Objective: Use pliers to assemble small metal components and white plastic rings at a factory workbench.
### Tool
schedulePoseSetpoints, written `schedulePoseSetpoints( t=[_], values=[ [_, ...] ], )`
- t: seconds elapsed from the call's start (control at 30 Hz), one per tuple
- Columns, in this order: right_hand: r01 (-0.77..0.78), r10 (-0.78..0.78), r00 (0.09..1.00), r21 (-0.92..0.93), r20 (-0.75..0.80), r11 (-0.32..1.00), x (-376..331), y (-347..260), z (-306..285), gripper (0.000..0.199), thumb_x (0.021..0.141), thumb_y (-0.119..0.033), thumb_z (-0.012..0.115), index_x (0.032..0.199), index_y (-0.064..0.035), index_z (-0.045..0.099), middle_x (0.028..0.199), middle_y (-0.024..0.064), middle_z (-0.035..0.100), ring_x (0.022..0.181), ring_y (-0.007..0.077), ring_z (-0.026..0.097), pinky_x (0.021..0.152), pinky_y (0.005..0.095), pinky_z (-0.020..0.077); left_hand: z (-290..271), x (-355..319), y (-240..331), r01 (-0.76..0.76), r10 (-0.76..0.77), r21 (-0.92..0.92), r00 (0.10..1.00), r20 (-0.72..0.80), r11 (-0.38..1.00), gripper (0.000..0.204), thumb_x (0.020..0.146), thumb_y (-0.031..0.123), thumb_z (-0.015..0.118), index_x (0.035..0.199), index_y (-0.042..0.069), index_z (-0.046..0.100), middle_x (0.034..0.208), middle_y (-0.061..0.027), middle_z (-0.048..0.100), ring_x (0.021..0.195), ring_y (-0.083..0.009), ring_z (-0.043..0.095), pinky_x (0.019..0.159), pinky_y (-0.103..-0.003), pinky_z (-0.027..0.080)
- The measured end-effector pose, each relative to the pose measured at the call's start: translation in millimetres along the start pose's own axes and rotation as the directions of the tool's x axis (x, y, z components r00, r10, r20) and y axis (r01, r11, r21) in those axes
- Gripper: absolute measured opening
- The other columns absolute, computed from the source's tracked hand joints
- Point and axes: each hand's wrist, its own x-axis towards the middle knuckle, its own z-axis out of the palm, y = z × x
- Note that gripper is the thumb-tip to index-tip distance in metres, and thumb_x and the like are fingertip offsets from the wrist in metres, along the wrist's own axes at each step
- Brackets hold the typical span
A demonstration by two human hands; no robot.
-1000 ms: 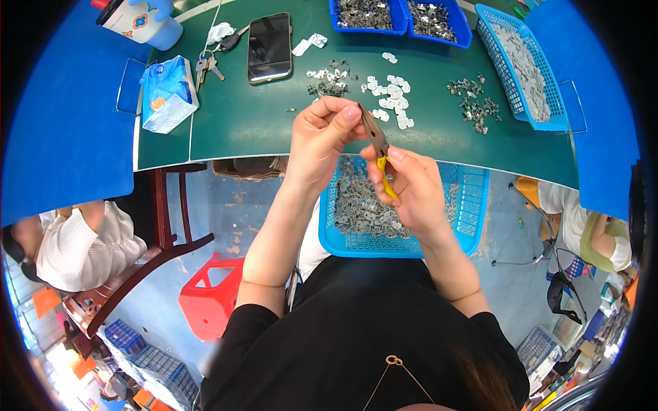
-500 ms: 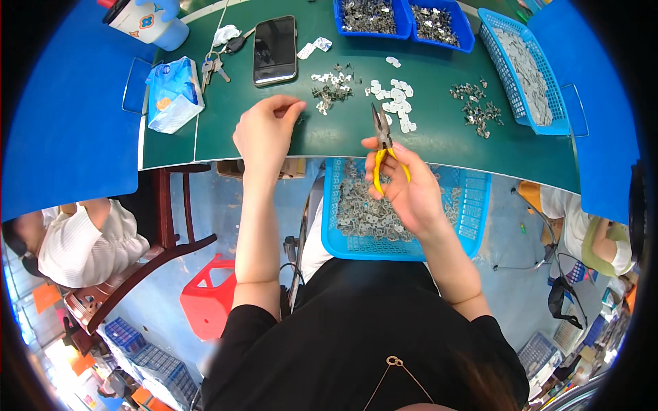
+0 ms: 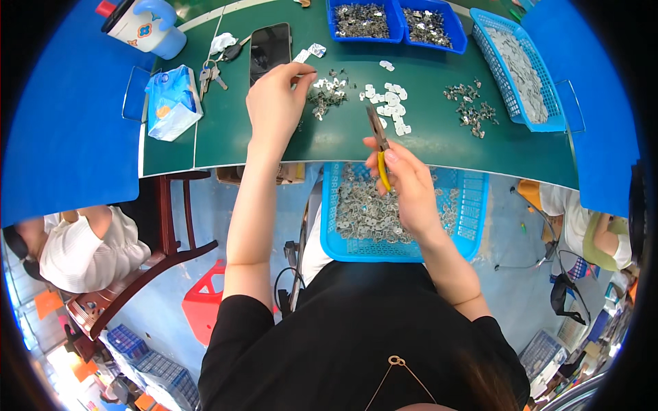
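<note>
My right hand [image 3: 406,179] is wrapped round yellow-handled needle-nose pliers [image 3: 382,144], whose jaws point up over the table's front edge. My left hand [image 3: 277,103] pinches with thumb and forefinger beside a small heap of metal clips [image 3: 329,96]; a tiny dark thing shows at the fingertips, too small to name. Flat white-grey metal plates [image 3: 391,103] lie loosely piled just beyond the plier jaws. A second scatter of metal clips [image 3: 473,109] is farther right on the green table [image 3: 329,144].
Blue bins [image 3: 367,38] of small metal parts stand at the back, a blue basket [image 3: 541,122] of plates at right. Below the table edge, another blue basket [image 3: 370,251] sits over my lap. A phone [image 3: 269,48], keys [image 3: 211,72], tissue pack [image 3: 171,103] and cup [image 3: 140,31] are at left.
My left hand has moved forward and slightly right, up to the clip heap. The pliers have turned in my right hand, with their handles now closer together.
</note>
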Motion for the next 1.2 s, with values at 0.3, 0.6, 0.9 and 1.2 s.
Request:
schedulePoseSetpoints(
  t=[0.3, 0.6, 0.9, 1.2],
  values=[
    [0.35, -0.405, 0.913, -0.417, -0.051, 0.839, 8, -2, 1, 0.03, 0.09, -0.01, 0.051, 0.116, 0.0042, 0.054, 0.094, 0.006, 0.055, 0.078, 0.0103, 0.049, 0.07, 0.0232, 0.0392, -25, -40, 67, 0.15, -0.175, -0.738, 0.984, 0.044, 0.659, 0.015, 0.075, 0.0, 0.07, 0.089, 0.002, 0.07, 0.086, -0.0079, 0.068, 0.073, -0.0102, 0.062, 0.064, -0.02, 0.049],
    [0.378, -0.436, 0.897, -0.389, -0.069, 0.84, 7, -3, 4, 0.026, 0.088, -0.01, 0.055, 0.109, 0.0042, 0.059, 0.075, 0.0035, 0.051, 0.064, 0.0084, 0.045, 0.056, 0.0229, 0.0358, -25, -42, 64, 0.047, -0.048, -0.7, 0.999, 0.018, 0.712, 0.017, 0.074, -0.002, 0.07, 0.091, 0.001, 0.07, 0.088, -0.0094, 0.067, 0.078, -0.0112, 0.062, 0.066, -0.021, 0.05],
    [0.333, -0.386, 0.921, -0.413, -0.05, 0.848, 5, -4, 2, 0.027, 0.09, -0.008, 0.051, 0.113, 0.0045, 0.057, 0.082, 0.0034, 0.051, 0.071, 0.0079, 0.046, 0.063, 0.0215, 0.0371, -23, -44, 66, 0.069, -0.071, -0.744, 0.997, 0.029, 0.665, 0.017, 0.074, -0.002, 0.07, 0.091, 0.001, 0.07, 0.088, -0.0099, 0.067, 0.077, -0.0112, 0.062, 0.066, -0.021, 0.05],
    [0.278, -0.335, 0.941, -0.457, -0.047, 0.845, 3, -6, 2, 0.029, 0.092, -0.008, 0.049, 0.118, 0.0044, 0.056, 0.094, 0.0029, 0.055, 0.079, 0.0053, 0.047, 0.069, 0.0184, 0.0383, -23, -42, 67, 0.015, -0.029, -0.676, 1.0, -0.009, 0.737, 0.015, 0.073, -0.002, 0.07, 0.089, 0.0, 0.07, 0.085, -0.0098, 0.068, 0.076, -0.013, 0.063, 0.067, -0.023, 0.051]
  ],
)
